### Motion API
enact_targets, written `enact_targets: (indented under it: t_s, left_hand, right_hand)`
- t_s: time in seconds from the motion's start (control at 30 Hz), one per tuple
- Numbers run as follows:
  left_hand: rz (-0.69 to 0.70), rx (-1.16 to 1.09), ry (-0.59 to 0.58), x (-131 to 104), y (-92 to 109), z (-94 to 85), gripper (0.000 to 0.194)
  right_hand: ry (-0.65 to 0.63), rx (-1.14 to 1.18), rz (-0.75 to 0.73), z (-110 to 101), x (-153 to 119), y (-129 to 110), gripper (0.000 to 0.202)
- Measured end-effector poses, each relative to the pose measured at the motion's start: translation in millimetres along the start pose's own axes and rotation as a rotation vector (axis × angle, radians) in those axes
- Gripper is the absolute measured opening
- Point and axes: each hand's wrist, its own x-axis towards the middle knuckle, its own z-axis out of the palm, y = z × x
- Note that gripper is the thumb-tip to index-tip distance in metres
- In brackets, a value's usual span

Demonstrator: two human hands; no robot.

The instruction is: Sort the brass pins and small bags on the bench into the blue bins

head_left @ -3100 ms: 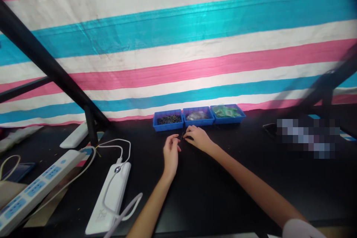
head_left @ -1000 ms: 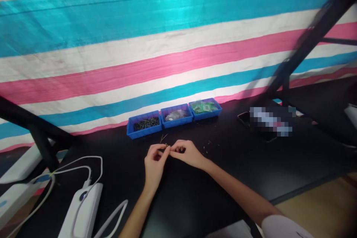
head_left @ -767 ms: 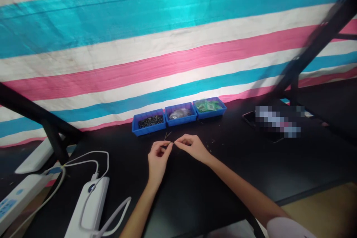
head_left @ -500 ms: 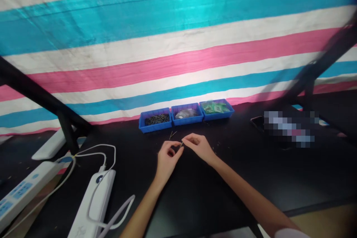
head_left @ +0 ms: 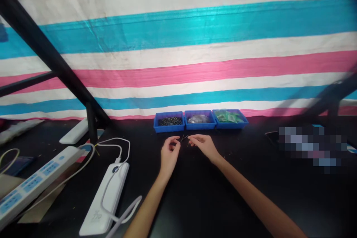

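Since the last frame, the two hands have drawn apart: their fingertips nearly met over a small piece, and now I see a clear gap between them. My left hand (head_left: 169,154) is loosely curled above the tabletop (head_left: 195,193); I can't tell whether it grips anything. My right hand (head_left: 205,145) is pinched closed on a small thin piece (head_left: 188,143), too tiny for me to make out well. Between the hands, two slim dark pins (head_left: 184,138) lie on the tabletop, just in front of the bins. I have three blue bins in a row behind: the left bin (head_left: 169,129) with loose dark pins, the middle bin (head_left: 200,126) with clear plastic packets, the right bin (head_left: 232,125) with green packets. Well off to my left sits a white power bank (head_left: 96,214) with a cable plugged in.
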Motion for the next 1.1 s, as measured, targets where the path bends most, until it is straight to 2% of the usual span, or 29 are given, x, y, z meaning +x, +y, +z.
enact_targets:
  t_s: [0.13, 0.2, 0.3, 0.4, 0.53, 0.8, 0.97, 1.1]
  left_hand:
    - [-0.016, -0.024, 0.014, 0.8, -0.2, -1.7, 0.025]
    - [-0.031, -0.038, 0.007, 0.3, 1.3, -2.1, 0.025]
    - [-0.038, -0.048, -0.008, -1.7, 3.8, -1.3, 0.025]
    - [-0.039, -0.038, -0.022, -4.2, 5.1, 0.9, 0.025]
    - [-0.046, -0.031, -0.043, -6.3, 4.1, 3.5, 0.025]
    - [-0.053, 0.007, -0.067, -5.5, -2.2, 5.7, 0.024]
    - [-0.06, 0.012, -0.062, -4.2, -4.4, 6.1, 0.026]
    - [-0.057, -0.004, -0.05, -3.0, -5.2, 5.9, 0.028]
  right_hand:
    - [-0.06, -0.022, -0.116, 15.9, 23.2, -7.0, 0.029]
    - [-0.078, -0.192, -0.208, 16.5, 28.4, -7.5, 0.031]
    - [-0.074, -0.567, -0.351, 9.4, 27.3, 0.4, 0.03]
    - [-0.09, -0.834, -0.428, -0.7, 21.2, 12.1, 0.029]
    - [-0.079, -0.934, -0.427, -7.8, 11.9, 19.4, 0.023]
    - [0.015, -0.965, -0.339, -3.4, -4.4, 15.9, 0.01]
    - [0.006, -1.051, -0.307, -4.8, -8.0, 13.0, 0.011]
    - [-0.023, -1.028, -0.327, -5.9, -12.1, 12.9, 0.017]
